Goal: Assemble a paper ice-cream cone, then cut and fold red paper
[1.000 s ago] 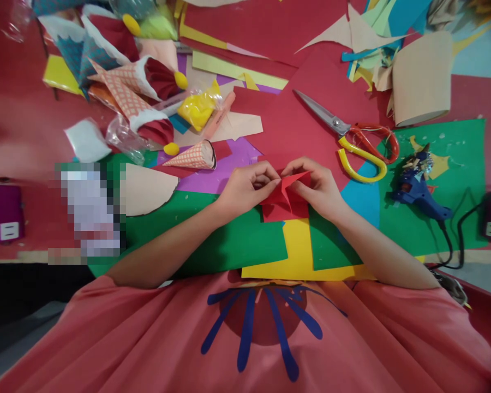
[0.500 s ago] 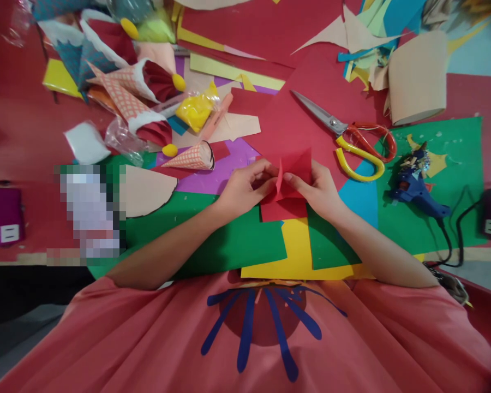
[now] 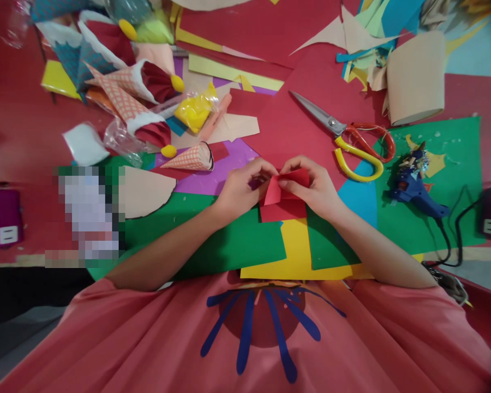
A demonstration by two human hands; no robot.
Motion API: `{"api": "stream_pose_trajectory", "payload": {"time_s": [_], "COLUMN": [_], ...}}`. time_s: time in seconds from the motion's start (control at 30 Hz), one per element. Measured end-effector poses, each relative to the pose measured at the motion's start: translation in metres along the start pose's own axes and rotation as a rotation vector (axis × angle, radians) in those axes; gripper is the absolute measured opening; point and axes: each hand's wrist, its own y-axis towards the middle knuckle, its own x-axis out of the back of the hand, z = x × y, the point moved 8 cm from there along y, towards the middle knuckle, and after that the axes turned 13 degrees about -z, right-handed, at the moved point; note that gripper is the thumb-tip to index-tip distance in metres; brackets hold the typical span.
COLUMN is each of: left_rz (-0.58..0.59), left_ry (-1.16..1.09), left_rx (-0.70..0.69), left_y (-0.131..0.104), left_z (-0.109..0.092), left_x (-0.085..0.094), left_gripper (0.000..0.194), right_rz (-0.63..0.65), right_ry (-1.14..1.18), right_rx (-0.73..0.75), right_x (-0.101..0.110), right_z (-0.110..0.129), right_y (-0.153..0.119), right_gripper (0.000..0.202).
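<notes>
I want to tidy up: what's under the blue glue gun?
A green sheet shows around the glue gun, with yellow scraps by its tip; whatever lies directly beneath its body is covered.

Bare left hand [image 3: 241,191]: one. Bare right hand [image 3: 321,185]: one. Folded red paper [image 3: 273,191]: one; whether the flat red portion below it is separate cannot be told. Red-and-yellow-handled steel scissors [image 3: 332,123]: one pair. Blue plastic glue gun [image 3: 417,192]: one. Small orange-checked paper cone [image 3: 192,157], untrimmed: one. White-trimmed orange-checked cones [image 3: 120,97]: two. White-trimmed blue patterned cones [image 3: 71,54]: at least two. Yellow egg-shaped pieces [image 3: 177,83]: three. Beige cylinder [image 3: 416,79]: one. Glossy purple boxes [image 3: 2,215]: two. Paper scraps [image 3: 366,27]: too jumbled to count.
</notes>
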Motion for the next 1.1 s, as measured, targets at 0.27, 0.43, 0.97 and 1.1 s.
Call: {"api": "stream_pose_trajectory", "payload": {"time_s": [0.27, 0.43, 0.97, 1.1], "left_rz": [0.082, 0.104, 0.034, 0.085], "left_ry": [-0.053, -0.004, 0.006, -0.019], "left_rx": [0.026, 0.069, 0.082, 0.160], "left_y": [-0.002, -0.004, -0.001, -0.003], "left_z": [-0.001, 0.002, 0.006, 0.011], "left_x": [0.000, -0.005, 0.000, -0.005], "left_gripper": [0.047, 0.030, 0.034, 0.028], "right_rz": [-0.103, -0.124, -0.028, -0.023], "right_ry": [0.052, 0.052, 0.087, 0.081], "right_rx": [0.000, 0.018, -0.056, -0.066], "right_x": [0.009, 0.011, 0.005, 0.005], "right_z": [-0.005, -0.006, -0.012, -0.015], "right_y": [0.003, 0.004, 0.003, 0.004], "right_gripper": [0.009, 0.011, 0.019, 0.024]}}
